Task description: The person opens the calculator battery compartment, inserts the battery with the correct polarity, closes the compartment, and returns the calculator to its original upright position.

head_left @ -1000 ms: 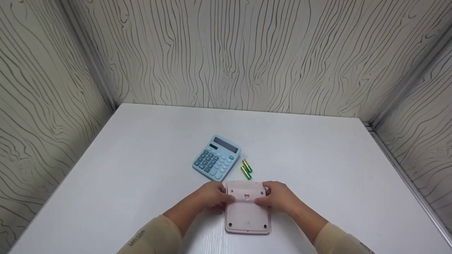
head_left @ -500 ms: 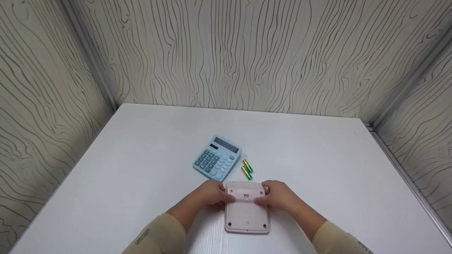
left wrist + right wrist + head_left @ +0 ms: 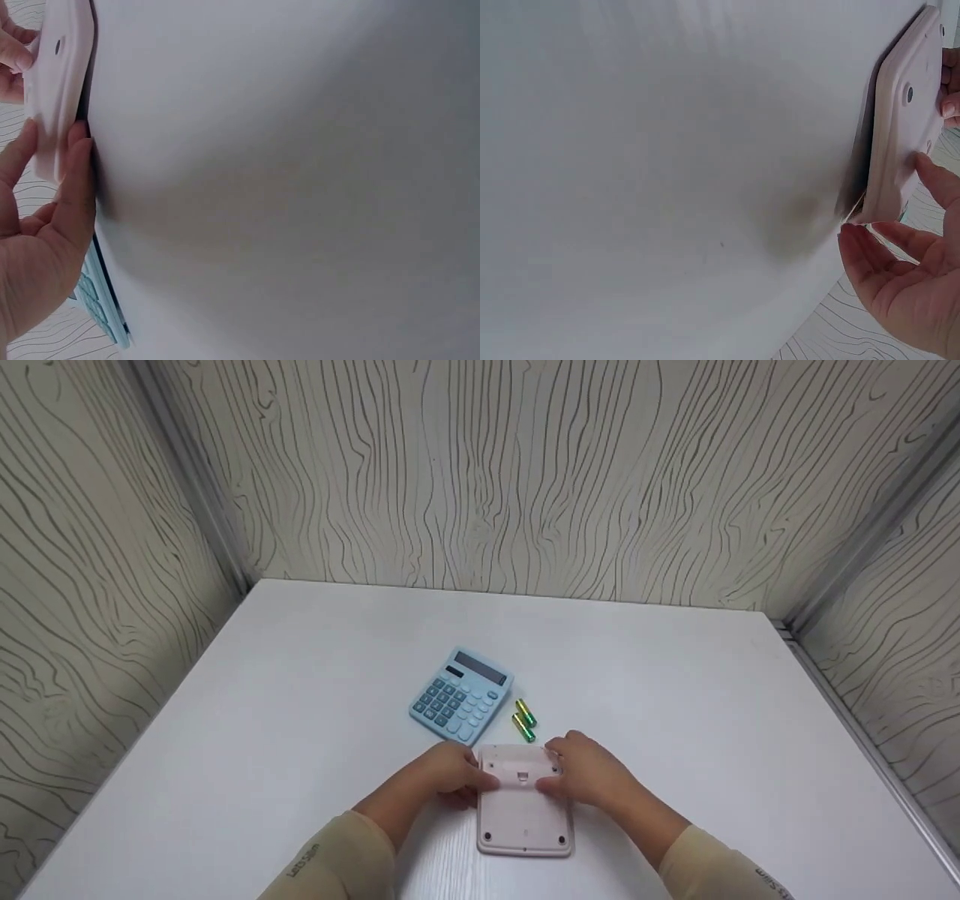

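A pale pink calculator [image 3: 525, 817] lies face down near the front of the white table, its back with dark round feet facing up. In the left wrist view my left hand [image 3: 45, 240] grips its side edge, thumb on the back and fingers beneath. On the opposite side my right hand [image 3: 592, 772] holds the upper corner, its thumb [image 3: 937, 180] on the back near the small latch. Some of its fingers stand off the edge in the right wrist view. Just beyond lie two green and gold batteries [image 3: 524, 727], beside a blue calculator [image 3: 463, 696] lying face up.
The white table [image 3: 675, 682] is bounded by wood-grain patterned panels [image 3: 480, 472] at the back and both sides. Metal strips [image 3: 184, 480] run along the panel corners. The blue calculator sits close to my left hand.
My right hand's fingers have shifted up and slightly left along the pink calculator's top corner. My left hand, both calculators and the batteries stay practically in place.
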A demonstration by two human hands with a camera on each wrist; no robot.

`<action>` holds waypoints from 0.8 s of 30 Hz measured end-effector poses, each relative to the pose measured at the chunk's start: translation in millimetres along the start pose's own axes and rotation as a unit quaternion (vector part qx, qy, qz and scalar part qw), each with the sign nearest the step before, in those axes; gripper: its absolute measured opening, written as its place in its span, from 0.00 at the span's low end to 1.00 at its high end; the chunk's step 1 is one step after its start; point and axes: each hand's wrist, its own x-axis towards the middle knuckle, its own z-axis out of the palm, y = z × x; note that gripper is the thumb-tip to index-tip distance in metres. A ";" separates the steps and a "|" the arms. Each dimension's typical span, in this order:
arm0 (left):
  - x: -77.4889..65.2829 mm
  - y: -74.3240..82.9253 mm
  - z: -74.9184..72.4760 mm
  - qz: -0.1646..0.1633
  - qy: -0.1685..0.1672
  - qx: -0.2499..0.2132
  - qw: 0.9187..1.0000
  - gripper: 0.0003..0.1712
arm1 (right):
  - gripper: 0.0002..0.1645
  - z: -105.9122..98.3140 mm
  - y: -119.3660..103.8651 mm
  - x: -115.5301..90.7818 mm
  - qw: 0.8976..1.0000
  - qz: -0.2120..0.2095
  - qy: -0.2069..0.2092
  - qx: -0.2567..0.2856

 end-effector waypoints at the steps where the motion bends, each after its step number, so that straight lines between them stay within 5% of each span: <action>1: 0.4 -0.1 0.3 0.000 -0.001 0.001 1.000 0.17 | 0.38 -0.3 -1.4 -0.2 1.000 -0.007 0.004 -0.007; 10: 0.9 -1.6 1.0 0.016 0.001 0.010 1.000 0.15 | 0.25 6.5 -9.3 -2.9 0.990 -0.133 0.037 -0.021; 18: 2.9 -0.8 0.9 0.013 -0.006 0.010 1.000 0.15 | 0.21 10.1 -15.5 -3.3 0.986 -0.149 0.043 -0.060; 24: 1.9 0.0 -0.1 0.012 -0.007 0.013 1.000 0.15 | 0.15 9.8 -23.4 -3.1 0.973 -0.167 0.042 -0.151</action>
